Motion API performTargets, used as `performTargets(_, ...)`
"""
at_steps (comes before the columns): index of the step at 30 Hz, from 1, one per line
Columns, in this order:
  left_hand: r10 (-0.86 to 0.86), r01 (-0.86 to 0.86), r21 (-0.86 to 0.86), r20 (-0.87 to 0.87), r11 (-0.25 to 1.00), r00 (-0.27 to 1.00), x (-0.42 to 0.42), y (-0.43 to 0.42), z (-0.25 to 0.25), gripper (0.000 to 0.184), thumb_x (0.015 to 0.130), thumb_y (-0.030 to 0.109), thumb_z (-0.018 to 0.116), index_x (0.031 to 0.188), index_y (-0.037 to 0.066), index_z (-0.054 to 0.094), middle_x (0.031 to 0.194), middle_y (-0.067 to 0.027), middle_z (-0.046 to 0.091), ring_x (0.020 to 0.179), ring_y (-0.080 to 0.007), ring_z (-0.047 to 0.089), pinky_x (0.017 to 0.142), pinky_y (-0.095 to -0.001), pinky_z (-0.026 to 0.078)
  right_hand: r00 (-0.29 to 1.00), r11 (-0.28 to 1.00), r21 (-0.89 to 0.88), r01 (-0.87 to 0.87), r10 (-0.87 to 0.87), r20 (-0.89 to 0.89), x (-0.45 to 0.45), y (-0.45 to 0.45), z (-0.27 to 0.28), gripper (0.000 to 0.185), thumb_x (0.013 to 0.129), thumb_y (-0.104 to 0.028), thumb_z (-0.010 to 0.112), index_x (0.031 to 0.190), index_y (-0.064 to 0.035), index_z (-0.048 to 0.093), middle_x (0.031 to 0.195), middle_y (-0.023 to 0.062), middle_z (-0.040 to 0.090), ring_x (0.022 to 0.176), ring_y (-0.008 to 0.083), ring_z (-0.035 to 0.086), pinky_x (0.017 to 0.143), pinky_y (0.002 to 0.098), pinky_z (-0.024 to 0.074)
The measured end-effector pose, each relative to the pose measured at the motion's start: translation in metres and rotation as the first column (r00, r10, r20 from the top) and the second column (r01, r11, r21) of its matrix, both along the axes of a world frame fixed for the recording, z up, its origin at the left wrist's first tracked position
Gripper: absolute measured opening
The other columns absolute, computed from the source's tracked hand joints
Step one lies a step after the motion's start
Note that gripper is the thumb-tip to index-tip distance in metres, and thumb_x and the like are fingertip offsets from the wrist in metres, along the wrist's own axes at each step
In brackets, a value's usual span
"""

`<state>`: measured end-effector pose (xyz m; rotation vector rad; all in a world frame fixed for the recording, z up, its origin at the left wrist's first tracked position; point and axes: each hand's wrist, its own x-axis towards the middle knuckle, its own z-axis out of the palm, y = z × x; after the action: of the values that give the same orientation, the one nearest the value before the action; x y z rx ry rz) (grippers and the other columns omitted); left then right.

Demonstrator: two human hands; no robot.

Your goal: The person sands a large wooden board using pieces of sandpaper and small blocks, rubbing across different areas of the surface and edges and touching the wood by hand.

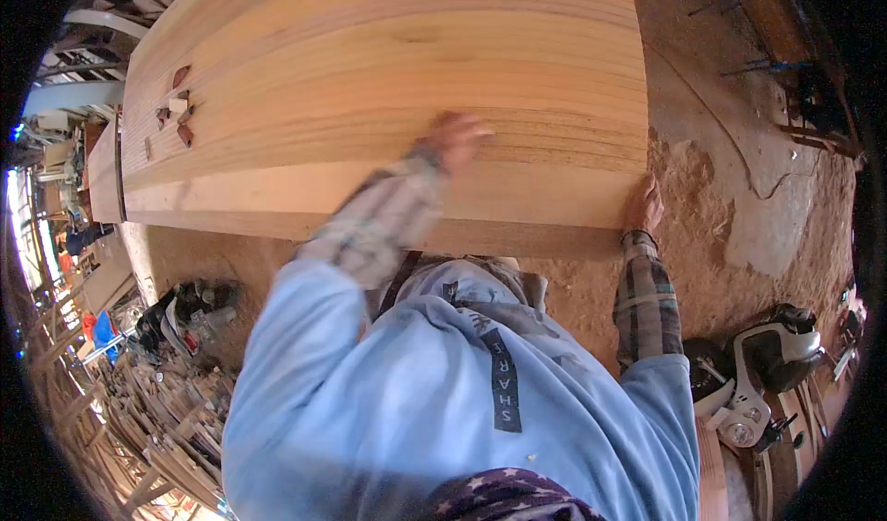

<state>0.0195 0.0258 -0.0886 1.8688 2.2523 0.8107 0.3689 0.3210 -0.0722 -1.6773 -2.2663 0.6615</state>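
A broad, pale wooden panel (pixel 388 78) with long grain lines lies flat in front of me. My left hand (pixel 455 140) is over its near half, smeared by motion. Its fingers are too blurred to read, and I cannot tell whether it holds anything or touches the wood. At the near right corner, my right hand (pixel 647 205) is closed on the panel's edge, fingers against the end of the wood. Several small dark brown pieces (pixel 185 136) and a pale chip (pixel 176 105) lie on the panel's far left.
Another wooden piece (pixel 106 175) stands beyond the panel's left end. Scrap wood (pixel 171 415) is piled at lower left. A white and black motorbike (pixel 753 382) stands at lower right. A cord (pixel 716 119) runs along the dirt floor (pixel 702 207) on the right.
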Motion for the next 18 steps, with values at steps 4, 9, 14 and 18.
performTargets(4, 0.24, -0.217, -0.169, 0.126, 0.961, 0.963, -0.075, -0.141, 0.076, 0.028, 0.081, 0.005, 0.057, 0.106, 0.011, 0.069, 0.101, -0.0074, 0.065, 0.096, -0.0268, 0.06, 0.088, -0.0402, 0.048, 1.0, 0.996, -0.085, 0.011, -0.009, 0.025, -0.001, -0.006, 0.012, 0.054, 0.101, -0.043, 0.024, 0.138, -0.0116, 0.046, 0.125, 0.0198, 0.059, 0.115, 0.0403, 0.054, 0.097, 0.0479, 0.0415)
performTargets(9, 0.147, -0.162, -0.145, -0.107, 0.976, 0.983, -0.031, -0.052, 0.051, 0.033, 0.079, 0.011, 0.059, 0.11, 0.017, 0.068, 0.107, -0.0094, 0.064, 0.103, -0.0313, 0.058, 0.093, -0.0433, 0.046, 0.998, 0.998, -0.056, -0.017, 0.02, 0.052, 0.006, -0.004, 0.005, 0.056, 0.1, -0.047, 0.026, 0.133, -0.0097, 0.051, 0.125, 0.0194, 0.06, 0.115, 0.0402, 0.054, 0.097, 0.0479, 0.0416)
performTargets(14, -0.002, 0.004, -0.136, 0.009, 0.991, 1.0, 0.065, 0.116, 0.058, 0.037, 0.083, 0.015, 0.054, 0.116, 0.026, 0.066, 0.119, -0.0094, 0.061, 0.112, -0.0336, 0.054, 0.1, -0.0469, 0.042, 0.995, 0.997, -0.007, -0.077, 0.078, 0.068, 0.0, -0.012, 0.024, 0.058, 0.099, -0.049, 0.028, 0.129, -0.0081, 0.056, 0.123, 0.0204, 0.06, 0.114, 0.0403, 0.055, 0.097, 0.0481, 0.0414)
performTargets(18, 0.073, -0.076, 0.053, 0.059, 0.996, 0.996, 0.011, 0.044, 0.034, 0.032, 0.082, 0.015, 0.057, 0.112, 0.024, 0.067, 0.119, -0.008, 0.062, 0.108, -0.031, 0.056, 0.098, -0.0474, 0.043, 0.998, 0.999, -0.033, 0.034, -0.032, 0.052, 0.004, -0.004, 0.01, 0.059, 0.099, -0.051, 0.029, 0.127, -0.0076, 0.058, 0.122, 0.0214, 0.06, 0.112, 0.0417, 0.056, 0.094, 0.0488, 0.043)
